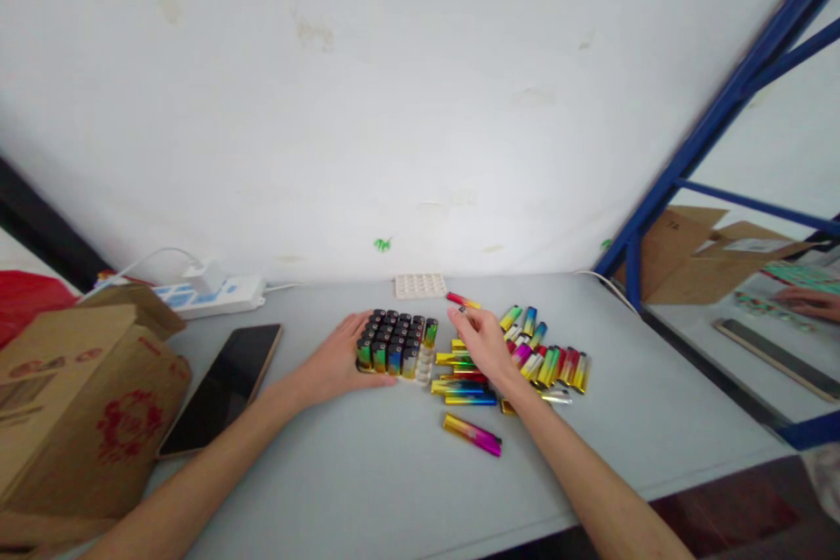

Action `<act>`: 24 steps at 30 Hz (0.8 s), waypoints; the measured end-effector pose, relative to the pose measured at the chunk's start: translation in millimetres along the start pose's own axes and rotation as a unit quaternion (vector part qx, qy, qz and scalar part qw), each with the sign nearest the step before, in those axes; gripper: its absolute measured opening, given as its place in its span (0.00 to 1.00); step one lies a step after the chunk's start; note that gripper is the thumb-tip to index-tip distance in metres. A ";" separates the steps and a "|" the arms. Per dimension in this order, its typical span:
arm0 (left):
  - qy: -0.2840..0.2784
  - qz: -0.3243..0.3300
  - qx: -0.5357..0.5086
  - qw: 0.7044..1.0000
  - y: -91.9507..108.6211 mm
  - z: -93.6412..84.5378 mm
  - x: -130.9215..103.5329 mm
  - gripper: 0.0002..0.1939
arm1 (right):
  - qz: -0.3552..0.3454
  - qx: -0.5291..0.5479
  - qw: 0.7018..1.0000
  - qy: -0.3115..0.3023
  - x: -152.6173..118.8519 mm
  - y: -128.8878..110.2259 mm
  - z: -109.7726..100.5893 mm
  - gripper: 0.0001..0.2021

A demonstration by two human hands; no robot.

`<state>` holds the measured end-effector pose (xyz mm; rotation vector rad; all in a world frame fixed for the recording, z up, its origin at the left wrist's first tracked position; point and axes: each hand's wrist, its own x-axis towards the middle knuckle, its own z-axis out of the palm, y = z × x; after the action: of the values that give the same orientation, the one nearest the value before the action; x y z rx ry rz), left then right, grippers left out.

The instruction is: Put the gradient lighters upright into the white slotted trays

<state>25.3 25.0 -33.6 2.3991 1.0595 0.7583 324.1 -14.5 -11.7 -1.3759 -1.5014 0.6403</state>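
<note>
Grey table: cardboard box at L, white tray mid, part-filled w/ upright lighters. L hand clasps tray's L side; R hand, nr loose lighters R of tray, pinches a dark-topped lighter, mostly hidden.

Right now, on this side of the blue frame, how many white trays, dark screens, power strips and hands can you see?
White trays: 2 (back tray; front tray, holding lighters)
Dark screen: 1
Power strip: 1
Hands: 2 (left hand; right hand)
Total: 6
</note>
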 end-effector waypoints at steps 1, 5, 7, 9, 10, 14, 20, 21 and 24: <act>0.003 -0.002 -0.002 1.000 0.4 -0.2 -0.1 0.50 | -0.003 -0.006 1.000 0.009 -0.5 0.0 0.7 0.30; 0.003 -0.006 0.001 1.000 0.4 -0.6 0.5 0.50 | -0.004 -0.018 1.000 0.025 -0.7 0.8 1.2 0.27; 0.000 -0.004 0.002 1.000 -0.4 -0.4 0.8 0.50 | -0.012 -0.018 0.999 0.023 -0.8 -0.1 0.2 0.27; 0.002 -0.002 0.002 1.000 -1.0 -0.2 0.8 0.50 | -0.025 -0.012 0.999 0.018 -1.5 -3.2 -1.6 0.26; 0.003 -0.001 0.002 1.000 -1.0 -0.1 0.6 0.50 | -0.031 -0.006 0.999 0.008 -2.1 -5.7 -2.9 0.25; -0.007 0.004 0.006 1.000 0.7 -0.5 0.0 0.48 | -0.066 -0.008 0.996 -0.058 -4.7 -18.7 -11.5 0.20; -0.017 -0.009 0.011 1.000 3.5 -1.8 0.3 0.48 | -0.195 -0.110 0.972 -0.072 -6.2 -30.0 -24.5 0.18; -0.015 -0.009 0.008 1.000 3.8 -2.1 0.4 0.48 | -0.191 -0.112 0.971 -0.085 -6.5 -30.0 -25.0 0.18; -0.009 -0.005 0.001 1.000 4.3 -2.6 0.7 0.49 | -0.172 -0.103 0.972 -0.121 -7.6 -28.1 -23.0 0.15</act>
<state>26.5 23.2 -29.0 2.3949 1.0649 0.7320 331.4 -33.1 19.6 -1.1762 -1.9941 0.4542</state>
